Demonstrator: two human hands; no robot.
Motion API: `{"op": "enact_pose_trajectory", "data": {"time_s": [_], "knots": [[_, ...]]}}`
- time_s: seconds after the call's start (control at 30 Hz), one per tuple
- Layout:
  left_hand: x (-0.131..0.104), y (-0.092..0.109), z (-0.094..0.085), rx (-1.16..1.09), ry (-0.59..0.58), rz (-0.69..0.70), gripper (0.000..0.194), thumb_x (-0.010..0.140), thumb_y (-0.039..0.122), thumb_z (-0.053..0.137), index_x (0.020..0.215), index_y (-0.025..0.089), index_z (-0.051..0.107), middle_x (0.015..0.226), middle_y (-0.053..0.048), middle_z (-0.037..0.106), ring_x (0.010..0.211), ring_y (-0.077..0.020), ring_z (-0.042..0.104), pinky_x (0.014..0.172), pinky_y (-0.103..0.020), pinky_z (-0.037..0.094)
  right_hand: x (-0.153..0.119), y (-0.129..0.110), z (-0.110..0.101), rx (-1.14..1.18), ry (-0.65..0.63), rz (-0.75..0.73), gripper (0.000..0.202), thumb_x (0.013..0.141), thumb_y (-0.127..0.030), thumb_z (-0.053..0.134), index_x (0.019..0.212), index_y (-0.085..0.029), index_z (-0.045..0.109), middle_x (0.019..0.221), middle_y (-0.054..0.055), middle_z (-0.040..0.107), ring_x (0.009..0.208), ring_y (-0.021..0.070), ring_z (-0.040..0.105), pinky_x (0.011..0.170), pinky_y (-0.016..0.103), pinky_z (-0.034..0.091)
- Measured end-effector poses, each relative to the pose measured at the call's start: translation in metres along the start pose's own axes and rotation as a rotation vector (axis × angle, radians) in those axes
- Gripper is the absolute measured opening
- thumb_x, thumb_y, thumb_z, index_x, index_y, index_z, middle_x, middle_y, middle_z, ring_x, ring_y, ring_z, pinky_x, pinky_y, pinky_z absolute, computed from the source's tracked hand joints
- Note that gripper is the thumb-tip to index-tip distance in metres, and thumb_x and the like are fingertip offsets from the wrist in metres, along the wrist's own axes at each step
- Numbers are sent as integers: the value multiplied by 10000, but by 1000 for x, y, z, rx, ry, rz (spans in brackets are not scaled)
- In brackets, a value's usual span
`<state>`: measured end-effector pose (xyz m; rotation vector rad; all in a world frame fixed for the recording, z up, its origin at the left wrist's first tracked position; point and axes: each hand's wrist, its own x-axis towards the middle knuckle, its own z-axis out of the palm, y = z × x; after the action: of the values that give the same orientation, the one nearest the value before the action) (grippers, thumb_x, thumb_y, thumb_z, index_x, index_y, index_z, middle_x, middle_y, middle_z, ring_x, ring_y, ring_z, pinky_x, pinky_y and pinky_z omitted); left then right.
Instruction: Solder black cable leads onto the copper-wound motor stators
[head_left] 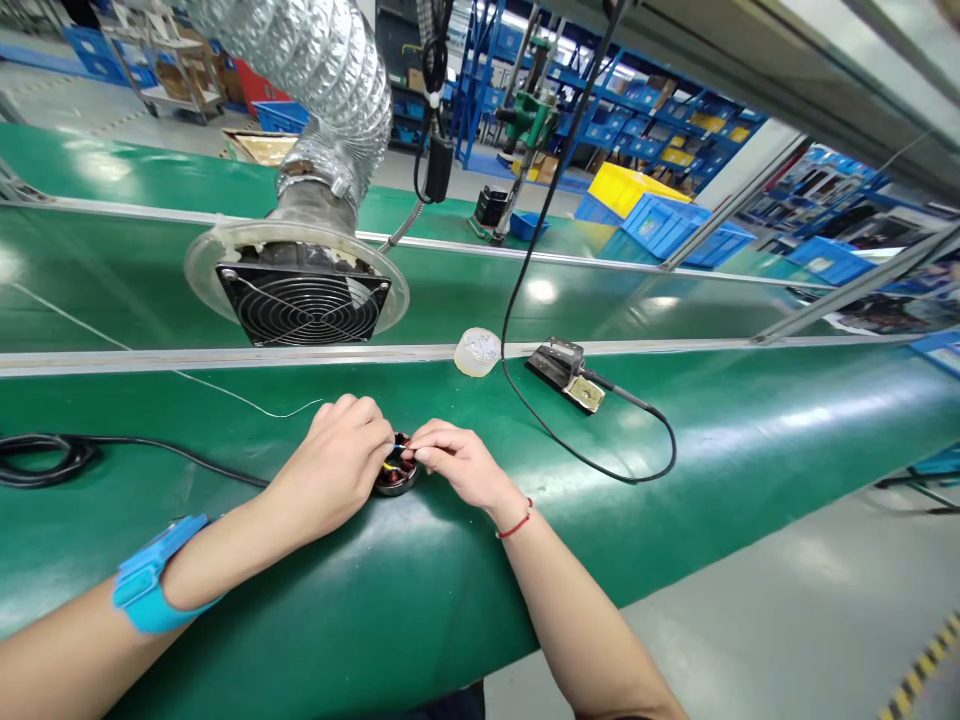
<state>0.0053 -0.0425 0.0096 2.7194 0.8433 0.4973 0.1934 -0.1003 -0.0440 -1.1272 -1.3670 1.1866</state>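
Both hands meet over a small round motor part (pixel 396 484) with a dark rim and copper-coloured windings, lying on the green bench. My left hand (pixel 341 460), with a blue strap on its wrist, pinches a thin blue wire at the part's upper side. From the right, my right hand (pixel 461 462) pinches the wire's other end between thumb and forefinger. A yellow wire (pixel 388 466) shows inside the part, partly behind my left fingers. A black cable (pixel 180 457) runs along the bench to behind my left forearm.
A soldering iron stand (pixel 559 368) with its corded iron sits right of a translucent round tub (pixel 477 352). Behind the hands, a fume extractor fan (pixel 307 305) hangs on a foil duct (pixel 337 90). A thin solder-like strand (pixel 247 400) crosses the bench at left.
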Motion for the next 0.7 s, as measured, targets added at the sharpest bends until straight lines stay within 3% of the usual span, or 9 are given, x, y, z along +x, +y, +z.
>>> {"op": "enact_pose_trajectory", "data": {"time_s": [0.1, 0.2, 0.33, 0.5, 0.6, 0.7], "knots": [[-5, 4, -2, -56, 34, 45, 294, 949, 207, 340, 737, 174, 542, 803, -47, 527, 753, -183, 419, 683, -334, 317, -6, -9, 6, -32, -95, 40, 284, 864, -441, 601, 837, -181, 713, 832, 35, 638, 680, 127, 543, 627, 255, 451], [-10, 7, -1, -63, 50, 120, 295, 942, 181, 343, 714, 176, 530, 797, -46, 519, 742, -179, 400, 672, -331, 296, -10, -16, 12, -148, -139, 60, 221, 876, -341, 567, 788, -182, 693, 759, 12, 637, 673, 120, 551, 649, 241, 441], [-7, 7, -2, -6, 40, 167, 295, 945, 177, 351, 727, 174, 550, 787, -50, 527, 739, -182, 387, 666, -335, 276, -9, -15, 17, -95, -48, 61, 205, 853, -331, 568, 776, -180, 684, 765, 10, 643, 609, 104, 522, 586, 226, 424], [5, 4, -8, 52, -120, 60, 331, 966, 242, 343, 778, 160, 603, 811, -65, 555, 783, -194, 409, 712, -353, 300, -4, -12, 22, -5, 122, 94, 198, 817, -363, 606, 811, -179, 678, 672, -7, 611, 525, 87, 462, 513, 219, 400], [9, -1, -11, 45, -173, -30, 315, 969, 274, 364, 825, 163, 621, 860, -61, 573, 831, -194, 430, 748, -357, 308, -4, -13, 20, 25, 20, 179, 248, 753, -338, 684, 957, -199, 664, 703, -10, 616, 575, 106, 527, 506, 217, 437], [10, -3, -15, 36, -203, -71, 294, 964, 289, 394, 826, 161, 619, 866, -53, 571, 842, -188, 437, 756, -348, 307, -6, -15, 16, -3, 13, 257, 238, 752, -383, 673, 899, -196, 656, 674, 1, 609, 557, 117, 550, 469, 220, 451]]}}
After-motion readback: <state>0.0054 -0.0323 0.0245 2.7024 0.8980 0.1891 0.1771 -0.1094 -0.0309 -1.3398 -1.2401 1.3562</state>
